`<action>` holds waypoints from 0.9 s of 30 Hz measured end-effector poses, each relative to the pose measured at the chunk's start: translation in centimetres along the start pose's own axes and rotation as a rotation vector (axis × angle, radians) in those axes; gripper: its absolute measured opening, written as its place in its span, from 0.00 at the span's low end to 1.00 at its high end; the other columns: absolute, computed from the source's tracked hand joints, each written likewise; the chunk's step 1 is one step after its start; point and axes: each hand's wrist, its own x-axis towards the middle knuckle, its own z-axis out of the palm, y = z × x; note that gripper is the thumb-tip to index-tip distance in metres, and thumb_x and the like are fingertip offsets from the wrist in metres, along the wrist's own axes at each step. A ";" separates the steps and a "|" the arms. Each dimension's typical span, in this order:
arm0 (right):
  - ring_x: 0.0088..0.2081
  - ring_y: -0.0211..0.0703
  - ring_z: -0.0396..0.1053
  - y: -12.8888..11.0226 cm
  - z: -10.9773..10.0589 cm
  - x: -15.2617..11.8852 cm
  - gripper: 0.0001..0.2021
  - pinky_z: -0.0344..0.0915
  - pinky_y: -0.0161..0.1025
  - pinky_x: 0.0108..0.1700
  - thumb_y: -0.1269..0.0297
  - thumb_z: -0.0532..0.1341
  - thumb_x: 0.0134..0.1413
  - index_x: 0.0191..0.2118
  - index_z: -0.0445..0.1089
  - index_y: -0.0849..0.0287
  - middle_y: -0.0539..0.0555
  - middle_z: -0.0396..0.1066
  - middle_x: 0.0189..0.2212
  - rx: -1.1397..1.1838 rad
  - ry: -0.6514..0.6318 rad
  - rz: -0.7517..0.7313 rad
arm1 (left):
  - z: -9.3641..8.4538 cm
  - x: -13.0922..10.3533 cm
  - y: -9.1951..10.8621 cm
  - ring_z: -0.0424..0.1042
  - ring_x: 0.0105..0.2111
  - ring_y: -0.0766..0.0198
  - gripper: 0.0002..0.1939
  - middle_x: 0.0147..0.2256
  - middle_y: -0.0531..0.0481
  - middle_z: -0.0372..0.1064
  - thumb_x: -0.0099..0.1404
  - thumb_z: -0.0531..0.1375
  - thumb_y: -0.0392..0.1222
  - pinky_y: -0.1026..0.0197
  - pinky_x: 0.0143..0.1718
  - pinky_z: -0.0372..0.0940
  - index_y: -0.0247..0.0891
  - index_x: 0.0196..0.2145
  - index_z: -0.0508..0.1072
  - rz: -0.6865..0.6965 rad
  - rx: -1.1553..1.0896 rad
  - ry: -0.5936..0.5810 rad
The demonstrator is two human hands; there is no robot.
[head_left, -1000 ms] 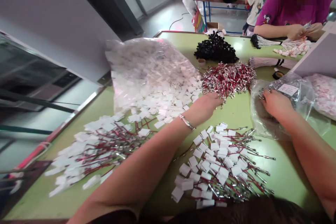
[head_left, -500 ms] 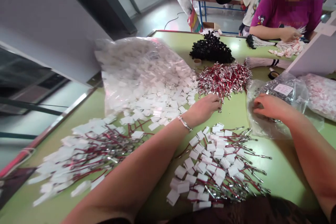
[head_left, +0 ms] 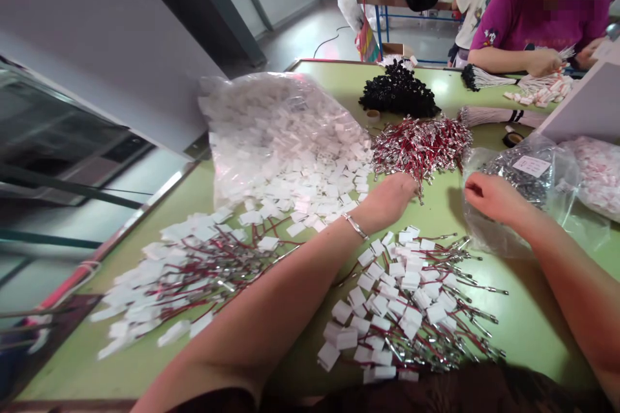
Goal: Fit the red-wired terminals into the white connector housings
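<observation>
My left hand [head_left: 394, 199], with a bracelet at the wrist, is at the near edge of a pile of red wires with metal terminals [head_left: 419, 142]. Its fingers are closed on a wire end there. My right hand [head_left: 491, 195] is curled with its fingers closed, over the left edge of a clear bag of metal parts [head_left: 520, 174]; what it holds, if anything, is hidden. Between my forearms lies a heap of white connectors with red wires [head_left: 411, 281]. A similar heap [head_left: 194, 264] lies left of my left forearm.
A large clear bag of white connectors [head_left: 281, 135] spills open at the left. Behind are a black pile [head_left: 400, 90], a tape roll [head_left: 372, 116] and white wire bundles [head_left: 504, 117]. A person in a purple shirt [head_left: 547, 26] handles wires across the table [head_left: 320, 68].
The view has shifted, so the table items appear further right. My right hand has moved left relative to the clear bag, and its fingers are more closed. My left hand stays by the red wires.
</observation>
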 end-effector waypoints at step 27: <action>0.15 0.31 0.48 -3.9 1.8 -1.7 0.16 0.46 0.34 0.19 0.50 0.58 0.53 0.24 0.61 0.56 0.43 0.55 0.14 0.852 -0.281 0.079 | -1.6 -2.2 4.1 0.67 0.32 0.62 0.13 0.31 0.45 0.71 0.70 0.48 0.34 0.61 0.28 0.56 0.33 0.40 0.73 0.302 0.295 -0.092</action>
